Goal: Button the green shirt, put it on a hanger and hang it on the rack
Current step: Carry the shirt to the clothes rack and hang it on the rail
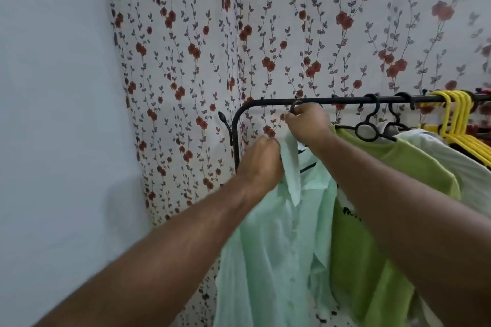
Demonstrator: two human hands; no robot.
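Note:
A pale mint green shirt (pixel 271 247) hangs in front of me, buttoned down its front, on a black hanger (pixel 308 167) mostly hidden by the cloth. My right hand (pixel 307 123) grips the hanger's hook (pixel 294 107), which sits right at the black rack bar (pixel 268 101) near its left bend. My left hand (pixel 261 162) pinches the shirt at the left shoulder by the collar.
To the right on the rack hang a lime green T-shirt (pixel 398 167) and a white garment (pixel 451 151) on black hangers, then several empty yellow hangers (pixel 459 114). A floral curtain (pixel 199 61) hangs behind; a plain wall (pixel 53 114) stands at left.

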